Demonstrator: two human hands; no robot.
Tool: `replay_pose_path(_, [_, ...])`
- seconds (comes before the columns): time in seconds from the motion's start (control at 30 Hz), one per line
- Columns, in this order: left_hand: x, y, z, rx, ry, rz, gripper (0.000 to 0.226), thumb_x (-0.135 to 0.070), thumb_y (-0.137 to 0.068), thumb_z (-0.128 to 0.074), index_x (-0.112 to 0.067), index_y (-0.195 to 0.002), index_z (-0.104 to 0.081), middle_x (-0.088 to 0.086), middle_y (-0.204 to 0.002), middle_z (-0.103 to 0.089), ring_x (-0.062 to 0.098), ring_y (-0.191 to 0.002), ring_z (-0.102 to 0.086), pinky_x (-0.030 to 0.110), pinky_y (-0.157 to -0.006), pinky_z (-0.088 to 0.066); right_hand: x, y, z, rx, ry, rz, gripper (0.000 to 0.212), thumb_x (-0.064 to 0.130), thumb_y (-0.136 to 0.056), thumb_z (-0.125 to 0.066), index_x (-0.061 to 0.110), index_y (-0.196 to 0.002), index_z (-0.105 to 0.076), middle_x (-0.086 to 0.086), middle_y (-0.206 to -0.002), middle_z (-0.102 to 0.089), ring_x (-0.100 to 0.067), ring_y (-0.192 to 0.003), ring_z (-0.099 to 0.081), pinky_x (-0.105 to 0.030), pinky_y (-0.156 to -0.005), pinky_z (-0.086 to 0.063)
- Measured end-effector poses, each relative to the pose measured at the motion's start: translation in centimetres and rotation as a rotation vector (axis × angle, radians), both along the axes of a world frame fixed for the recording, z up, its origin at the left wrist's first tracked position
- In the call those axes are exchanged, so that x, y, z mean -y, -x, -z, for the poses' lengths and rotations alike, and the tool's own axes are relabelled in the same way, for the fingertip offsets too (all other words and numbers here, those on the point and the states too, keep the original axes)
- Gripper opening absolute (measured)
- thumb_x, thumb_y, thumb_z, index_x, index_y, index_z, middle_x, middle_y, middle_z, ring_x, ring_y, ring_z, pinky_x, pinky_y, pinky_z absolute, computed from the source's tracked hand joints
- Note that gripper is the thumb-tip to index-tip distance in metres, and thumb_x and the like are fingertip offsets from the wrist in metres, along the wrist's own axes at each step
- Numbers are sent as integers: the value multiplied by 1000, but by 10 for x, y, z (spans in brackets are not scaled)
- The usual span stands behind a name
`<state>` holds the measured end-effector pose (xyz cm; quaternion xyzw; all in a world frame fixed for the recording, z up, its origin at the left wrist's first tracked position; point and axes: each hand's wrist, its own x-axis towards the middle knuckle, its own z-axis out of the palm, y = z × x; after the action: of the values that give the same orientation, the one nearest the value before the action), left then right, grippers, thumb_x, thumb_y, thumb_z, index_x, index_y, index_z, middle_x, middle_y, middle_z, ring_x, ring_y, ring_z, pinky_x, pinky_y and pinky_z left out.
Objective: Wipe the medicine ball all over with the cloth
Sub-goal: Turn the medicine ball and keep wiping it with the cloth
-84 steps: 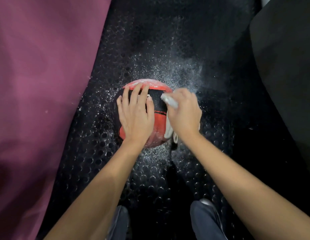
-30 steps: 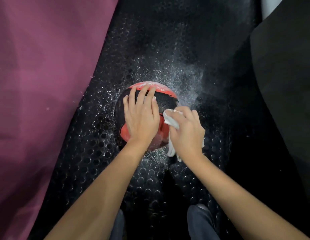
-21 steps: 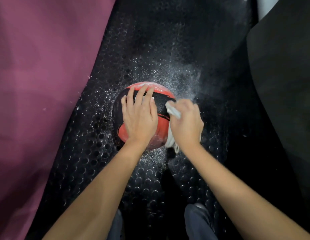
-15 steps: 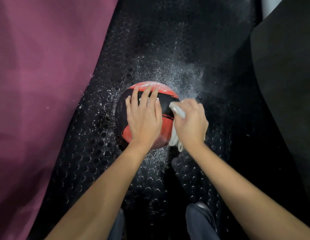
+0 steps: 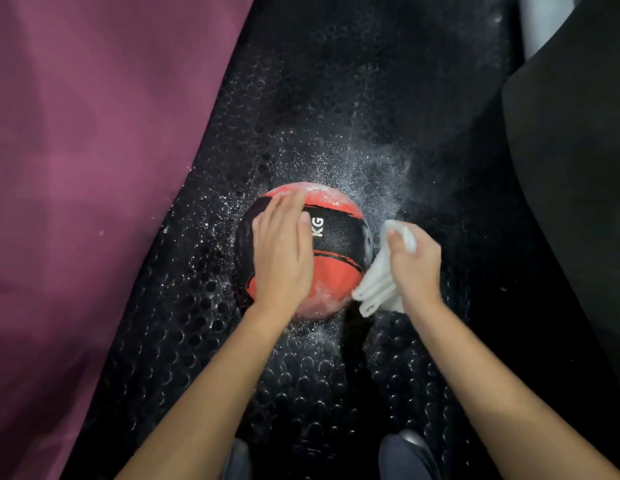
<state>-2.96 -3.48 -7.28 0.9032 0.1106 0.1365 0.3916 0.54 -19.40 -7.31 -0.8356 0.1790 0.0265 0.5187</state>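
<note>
A wide maroon mat (image 5: 93,168) fills the left side, its edge running diagonally down toward the person. Next to it lies the black studded rubber floor (image 5: 319,98), dusted with white powder (image 5: 364,168) around and beyond the ball. A dark padded block (image 5: 575,168) stands along the right edge.

The red and black medicine ball (image 5: 336,251) sits on the floor between the mat and the block, straight ahead of the person, with white "KG" lettering on its black band and pale smears on its far and near red parts.

The left hand (image 5: 282,258) lies flat over the ball's left top, fingers (image 5: 287,209) straight and close together, pointing away. The right hand (image 5: 414,265) is just beside the ball's right flank, its fingers curled round a folded white cloth (image 5: 377,282), which touches the ball's lower right side and pokes out above the knuckles.

Two dark trouser legs (image 5: 405,459) show at the bottom edge.
</note>
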Motion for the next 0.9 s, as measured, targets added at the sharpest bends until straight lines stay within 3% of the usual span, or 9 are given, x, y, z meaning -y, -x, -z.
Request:
replay_pose_path(0.1, [-27,-8,-3,78,237,-197,41,-18,-103,-34,-10,-141,-47,-3,-141,-48,9,-132,-41,17,-112,-25,5,-20,15,-173,-140,58,15,12,-96,-48,21,-100,-60,0,-101,-60,-14,-95,-55,-20,-78,-37])
replay_pose_path(0.2, [-55,-18,7,-92,357,-392,38,-19,-105,-37,-11,-139,-49,-1,-142,-48,5,-127,-40,6,-100,-22,10,-35,42,-362,-234,88,19,19,-96,-48,17,-110,-60,-6,-116,-61,-22,-109,-54,-30,-93,-41])
replay_pose_path(0.27, [-64,-19,19,-258,467,-447,41,-28,-105,-36,-11,-141,-47,-1,-142,-47,10,-128,-41,13,-97,-24,10,-41,56,-522,-290,68,33,30,-93,-48,17,-122,-59,-10,-127,-58,-27,-117,-53,-42,-104,-38])
replay_pose_path(0.37, [-61,-10,32,-406,700,-442,49,-49,-102,-36,-19,-138,-49,-8,-127,-50,10,-116,-47,23,-99,-34,5,-40,72,-628,-408,-49,40,42,-95,-39,16,-111,-66,-14,-112,-67,-31,-108,-61,-48,-102,-42])
replay_pose_path(0.43, [-58,-7,38,-431,792,-453,50,-55,-99,-38,-24,-134,-52,-3,-128,-57,16,-115,-54,34,-102,-42,2,-37,73,-625,-511,-47,45,43,-98,-34,14,-108,-66,-13,-101,-71,-29,-99,-65,-44,-96,-47])
replay_pose_path(0.63, [-53,5,44,-379,838,-490,43,-59,-91,-45,-31,-120,-60,-3,-123,-62,16,-112,-59,42,-104,-44,0,-16,79,-557,-723,136,37,31,-96,-34,14,-75,-59,-2,-60,-63,-18,-63,-58,-29,-62,-45])
replay_pose_path(0.77, [-43,23,54,-427,966,-537,73,-75,-66,-52,-32,-124,-64,-2,-125,-64,19,-114,-61,46,-102,-46,17,-6,75,-553,-558,239,23,41,-77,-48,21,-68,-54,-2,-63,-50,-21,-63,-49,-31,-63,-40])
replay_pose_path(0.83, [-35,21,55,-464,1044,-480,66,-70,-75,-48,-27,-123,-65,1,-120,-67,21,-109,-64,44,-97,-50,29,-7,64,-501,-404,288,23,44,-68,-52,21,-63,-55,0,-63,-51,-20,-65,-49,-33,-65,-39])
replay_pose_path(0.9, [-27,10,59,-489,1134,-411,50,-59,-93,-40,-23,-112,-69,1,-107,-73,19,-98,-69,37,-88,-54,38,-14,46,-388,-259,308,25,41,-73,-51,19,-63,-54,1,-67,-52,-18,-70,-50,-33,-66,-40])
